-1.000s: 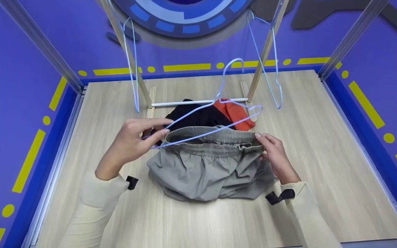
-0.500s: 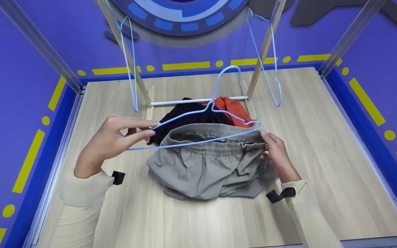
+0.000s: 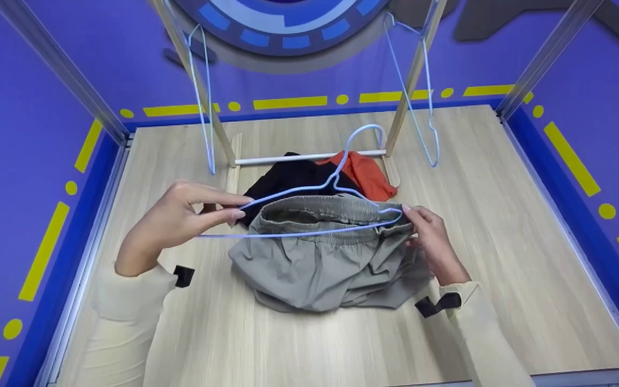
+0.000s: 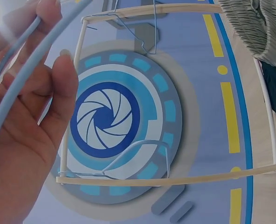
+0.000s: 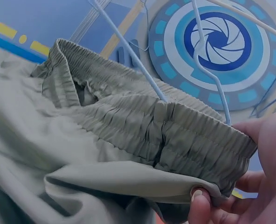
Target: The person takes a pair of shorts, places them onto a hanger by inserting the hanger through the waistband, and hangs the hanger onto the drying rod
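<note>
My left hand (image 3: pixel 180 217) pinches one shoulder of a light-blue wire hanger (image 3: pixel 288 235) between thumb and fingers. Grey elastic-waist pants (image 3: pixel 325 274) lie bunched on the table, their waistband standing partly open; leg length cannot be told. At the waistband's right side my right hand (image 3: pixel 433 242) grips the edge, thumb on top and fingers below. Seen from the right wrist, the hanger's wires (image 5: pixel 133 56) drop behind the near edge of the waistband (image 5: pixel 203 140), so its right end sits inside the opening. The hanger's left end stays outside, by my left hand.
Behind the pants lie a black garment (image 3: pixel 288 174) and a red-orange garment (image 3: pixel 368 174). A rack with wooden posts (image 3: pixel 414 80) and a white lower bar (image 3: pixel 288 160) stands at the back. Blue hangers (image 3: pixel 210 107) hang at both its sides. Blue-purple walls enclose the table.
My left hand has moved left, taking the hanger along. The hanger has come down, and its right end has dropped into the waistband opening. My right hand keeps its grip, nearly still.
</note>
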{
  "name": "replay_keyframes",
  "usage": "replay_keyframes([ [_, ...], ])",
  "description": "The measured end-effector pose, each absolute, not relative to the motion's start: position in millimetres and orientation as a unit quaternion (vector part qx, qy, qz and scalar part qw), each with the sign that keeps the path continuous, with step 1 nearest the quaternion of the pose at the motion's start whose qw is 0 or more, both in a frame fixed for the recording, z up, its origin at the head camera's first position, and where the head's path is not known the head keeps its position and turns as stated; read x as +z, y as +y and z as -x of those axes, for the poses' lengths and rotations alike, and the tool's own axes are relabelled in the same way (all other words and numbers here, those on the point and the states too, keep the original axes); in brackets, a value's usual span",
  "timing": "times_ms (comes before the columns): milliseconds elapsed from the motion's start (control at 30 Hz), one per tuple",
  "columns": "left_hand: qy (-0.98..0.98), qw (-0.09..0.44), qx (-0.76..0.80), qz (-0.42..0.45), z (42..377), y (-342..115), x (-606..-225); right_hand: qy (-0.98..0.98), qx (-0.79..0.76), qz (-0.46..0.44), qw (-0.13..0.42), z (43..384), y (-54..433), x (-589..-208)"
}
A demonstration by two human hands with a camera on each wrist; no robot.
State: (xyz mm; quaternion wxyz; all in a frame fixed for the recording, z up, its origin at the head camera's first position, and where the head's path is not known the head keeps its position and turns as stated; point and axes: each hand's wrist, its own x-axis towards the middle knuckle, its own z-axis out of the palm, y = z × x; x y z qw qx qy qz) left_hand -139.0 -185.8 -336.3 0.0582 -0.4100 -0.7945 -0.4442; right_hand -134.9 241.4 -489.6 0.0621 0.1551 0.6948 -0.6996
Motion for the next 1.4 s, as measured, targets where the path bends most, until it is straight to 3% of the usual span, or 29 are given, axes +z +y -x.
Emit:
replay_keyframes([
  [233,-0.799,0.026,-0.432,0.417,141.6,-182.2,-335.4,0.721,-0.676,-0.145,0.042,134.2,238.4,-482.7],
  [867,-0.778,0.015,-0.456,0.432,146.4,-165.5,-350.6,0.732,-0.675,-0.091,0.006,125.6,228.4,-465.1],
  [1400,-0.814,-0.011,-0.397,0.424,151.9,-134.3,-364.1,0.7,-0.713,-0.046,0.012,115.7,206.1,-439.1],
])
